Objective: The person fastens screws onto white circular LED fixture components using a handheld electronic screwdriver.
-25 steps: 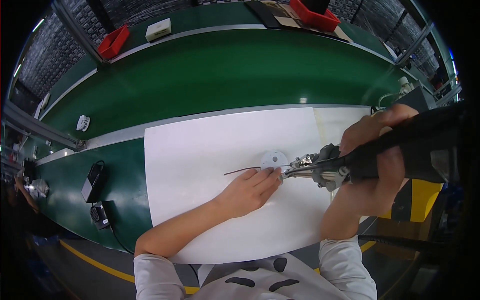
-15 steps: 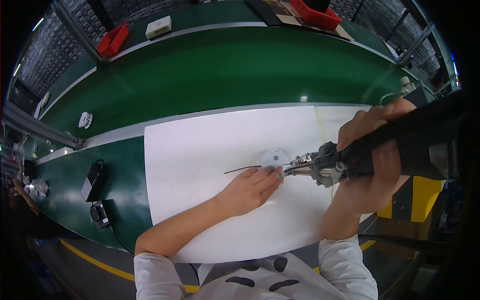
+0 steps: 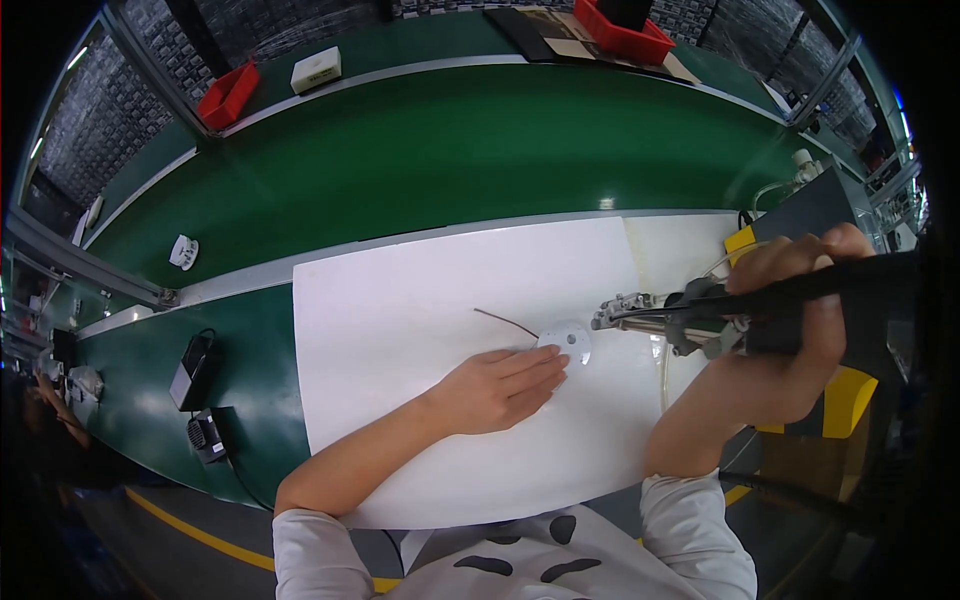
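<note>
A small white round disc (image 3: 575,346) with holes lies on the white sheet, and a thin dark wire (image 3: 503,319) runs from its left side. My left hand (image 3: 505,388) holds the disc by its lower left edge, fingers close together and thumb hidden. In my right hand (image 3: 800,290) is a black handheld power tool (image 3: 700,318) with a metal linkage nose. Its tip hangs just right of the disc, apart from it. The right fingers wrap round the tool's body.
The white sheet (image 3: 400,300) covers the green bench. Left of it lie a black adapter-like box (image 3: 190,372) and a dark corded device (image 3: 207,436). A white part (image 3: 183,252), red bins (image 3: 228,95) and a white box (image 3: 316,70) stand farther back. A grey-yellow machine (image 3: 830,205) is at right.
The power tool has drawn back to the right, off the disc. The disc has turned and shifted slightly right and nearer; its wire now points up to the left.
</note>
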### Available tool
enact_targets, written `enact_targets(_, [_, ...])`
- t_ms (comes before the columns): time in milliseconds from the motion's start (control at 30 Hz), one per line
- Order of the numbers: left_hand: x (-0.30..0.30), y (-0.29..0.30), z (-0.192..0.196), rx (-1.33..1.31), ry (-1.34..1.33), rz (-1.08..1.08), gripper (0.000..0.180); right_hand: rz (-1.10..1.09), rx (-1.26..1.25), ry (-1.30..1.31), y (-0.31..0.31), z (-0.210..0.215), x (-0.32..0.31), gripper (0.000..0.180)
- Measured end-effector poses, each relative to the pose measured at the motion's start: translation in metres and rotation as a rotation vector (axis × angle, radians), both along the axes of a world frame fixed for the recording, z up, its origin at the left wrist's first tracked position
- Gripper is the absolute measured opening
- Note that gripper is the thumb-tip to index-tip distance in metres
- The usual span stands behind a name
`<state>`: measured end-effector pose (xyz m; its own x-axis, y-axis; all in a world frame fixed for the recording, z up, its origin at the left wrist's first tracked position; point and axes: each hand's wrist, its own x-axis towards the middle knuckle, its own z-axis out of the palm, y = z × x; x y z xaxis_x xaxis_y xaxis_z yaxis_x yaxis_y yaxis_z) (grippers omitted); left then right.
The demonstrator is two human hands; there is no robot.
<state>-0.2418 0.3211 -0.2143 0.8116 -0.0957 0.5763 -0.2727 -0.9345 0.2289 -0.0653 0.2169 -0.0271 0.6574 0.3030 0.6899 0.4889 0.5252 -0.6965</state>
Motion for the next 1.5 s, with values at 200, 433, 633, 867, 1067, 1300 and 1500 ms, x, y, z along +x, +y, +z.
enact_targets(200, [0.004, -0.002, 0.009, -0.045, -0.060, 0.087, 0.031, -0.127, -0.123, 0.050, 0.006, 0.003, -0.009, 0.034])
enact_targets(433, [0.001, 0.002, -0.001, 0.008, 0.012, 0.057, 0.032, 0.042, -0.123, -0.055, 0.013, -0.012, -0.007, 0.037])
enact_targets(633, [0.002, 0.003, 0.002, 0.000, 0.038, 0.037, 0.033, 0.005, -0.130, -0.018, 0.013, -0.018, -0.015, 0.037])
enact_targets(867, [0.001, 0.002, -0.002, -0.011, 0.047, 0.043, 0.034, -0.038, -0.130, 0.041, 0.019, -0.021, -0.024, 0.038])
enact_targets(1067, [0.001, 0.003, -0.005, -0.014, 0.041, 0.025, 0.032, 0.049, -0.134, 0.034, 0.025, -0.021, -0.025, 0.037])
enact_targets(1300, [0.001, 0.000, -0.003, -0.013, 0.044, 0.055, 0.029, 0.245, -0.100, -0.036, 0.024, -0.022, -0.020, 0.040])
enact_targets(1500, [-0.003, 0.004, -0.002, 0.048, 0.072, 0.102, 0.040, 0.175, 0.074, 0.048, 0.002, -0.012, -0.009, 0.038])
